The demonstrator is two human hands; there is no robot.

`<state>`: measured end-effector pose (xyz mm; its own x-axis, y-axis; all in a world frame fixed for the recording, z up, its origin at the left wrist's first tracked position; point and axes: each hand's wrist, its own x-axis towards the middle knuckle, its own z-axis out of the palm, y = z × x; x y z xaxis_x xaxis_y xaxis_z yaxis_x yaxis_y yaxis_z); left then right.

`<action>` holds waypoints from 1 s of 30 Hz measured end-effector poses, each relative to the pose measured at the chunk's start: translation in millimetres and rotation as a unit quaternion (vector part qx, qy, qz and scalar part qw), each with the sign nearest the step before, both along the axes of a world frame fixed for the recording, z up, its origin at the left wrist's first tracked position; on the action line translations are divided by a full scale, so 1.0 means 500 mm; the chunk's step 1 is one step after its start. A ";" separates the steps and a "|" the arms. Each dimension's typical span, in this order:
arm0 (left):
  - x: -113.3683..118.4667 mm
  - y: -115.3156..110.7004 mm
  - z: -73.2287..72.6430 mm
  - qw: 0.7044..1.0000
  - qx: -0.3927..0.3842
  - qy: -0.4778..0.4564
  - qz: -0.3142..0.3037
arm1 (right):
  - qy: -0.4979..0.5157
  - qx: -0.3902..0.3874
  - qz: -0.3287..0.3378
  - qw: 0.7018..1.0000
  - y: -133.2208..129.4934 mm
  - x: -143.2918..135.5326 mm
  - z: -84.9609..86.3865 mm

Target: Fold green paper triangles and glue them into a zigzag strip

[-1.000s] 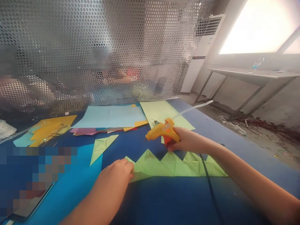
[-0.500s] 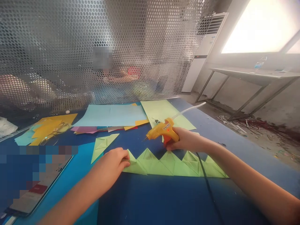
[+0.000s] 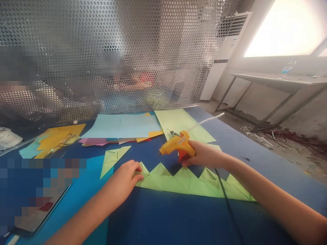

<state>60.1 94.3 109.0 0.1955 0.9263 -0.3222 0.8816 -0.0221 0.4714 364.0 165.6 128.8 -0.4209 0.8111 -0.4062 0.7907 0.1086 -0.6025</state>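
Note:
My right hand [image 3: 196,154] is wrapped round the handle of a yellow hot glue gun [image 3: 176,143], its nozzle pointing left and down. A clear glue stick [image 3: 208,118] sticks out of the gun's back. Below the gun lies a zigzag strip of folded green paper [image 3: 189,185], its points facing away from me. My left hand [image 3: 129,175] pinches the strip's left end between thumb and fingers. Just beyond that hand, a separate folded green paper piece [image 3: 114,157] rests partly on a blue sheet [image 3: 94,166].
Light blue sheets [image 3: 122,124] and a pale green sheet [image 3: 189,122] lie at the back. Scissors [image 3: 67,140] rest on orange paper at left, near a phone [image 3: 46,211]. A black cord [image 3: 226,195] crosses the strip. Behind a perforated screen [image 3: 143,41], people sit.
The strip's right end has swung slightly toward me. The glue gun's nozzle has dipped a little, and my left thumb has shifted slightly on the paper. The view has shifted slightly.

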 end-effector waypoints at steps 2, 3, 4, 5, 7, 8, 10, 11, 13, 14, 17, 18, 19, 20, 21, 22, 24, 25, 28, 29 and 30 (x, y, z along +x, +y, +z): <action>0.002 0.001 -0.001 1.000 0.003 0.002 0.008 | 0.004 -0.001 0.000 1.000 0.000 0.001 -0.001; 0.003 0.000 -0.001 1.000 0.005 0.004 0.013 | 0.007 -0.001 0.002 1.000 0.000 0.001 -0.002; 0.003 0.000 0.000 1.000 0.006 0.007 0.020 | 0.011 -0.002 0.004 1.000 0.000 0.003 -0.004; 0.004 -0.001 0.001 1.000 0.007 0.010 0.026 | 0.015 -0.005 0.006 1.000 0.001 0.004 -0.005; 0.004 -0.002 0.004 0.999 0.004 0.013 0.035 | 0.022 -0.011 0.010 1.000 0.002 0.005 -0.007; 0.005 -0.003 0.006 0.999 0.002 0.013 0.038 | 0.023 -0.014 0.009 1.000 0.003 0.005 -0.008; 0.006 -0.003 0.010 0.999 -0.004 0.012 0.041 | 0.024 -0.019 0.007 0.999 0.005 0.004 -0.009; 0.006 -0.004 0.011 0.999 -0.006 0.011 0.042 | 0.025 -0.021 0.005 0.999 0.006 0.003 -0.009; 0.005 -0.004 0.013 0.999 -0.008 0.008 0.042 | 0.026 -0.021 0.000 0.999 0.007 0.002 -0.011; 0.005 -0.003 0.014 0.999 -0.007 0.007 0.042 | 0.027 -0.022 -0.001 0.999 0.008 0.002 -0.011; 0.002 -0.003 0.016 0.999 -0.006 0.000 0.037 | 0.036 -0.026 0.001 0.999 0.010 0.005 -0.014; 0.001 -0.002 0.017 0.999 -0.006 -0.003 0.035 | 0.039 -0.028 0.003 0.999 0.011 0.007 -0.014; 0.001 -0.002 0.017 0.999 -0.005 -0.005 0.034 | 0.041 -0.030 0.005 0.999 0.012 0.008 -0.015; 0.000 -0.002 0.017 0.999 -0.004 -0.006 0.032 | 0.043 -0.031 0.007 0.999 0.012 0.010 -0.015; 0.000 -0.002 0.017 1.000 -0.003 -0.006 0.031 | 0.044 -0.033 0.010 0.998 0.012 0.011 -0.014; 0.000 -0.002 0.017 1.000 -0.001 -0.005 0.030 | 0.045 -0.034 0.012 0.998 0.012 0.012 -0.014; 0.001 -0.001 0.017 1.000 0.001 0.000 0.027 | 0.043 -0.035 0.015 0.998 0.011 0.012 -0.012; 0.002 -0.001 0.018 1.000 0.003 0.004 0.025 | 0.042 -0.035 0.015 0.998 0.010 0.011 -0.011; 0.008 -0.003 0.028 0.999 0.009 0.030 0.012 | 0.035 -0.031 0.014 0.999 0.009 0.008 -0.008; 0.011 -0.005 0.034 0.999 0.012 0.044 0.004 | 0.033 -0.031 0.014 0.999 0.009 0.007 -0.007; 0.015 -0.009 0.042 0.998 0.016 0.061 -0.005 | 0.030 -0.031 0.015 0.999 0.010 0.007 -0.005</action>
<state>67.4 89.9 129.9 0.1650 0.9348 -0.3145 0.9321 -0.0436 0.3596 367.3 170.5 126.2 -0.4693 0.7721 -0.4285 0.7496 0.0919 -0.6554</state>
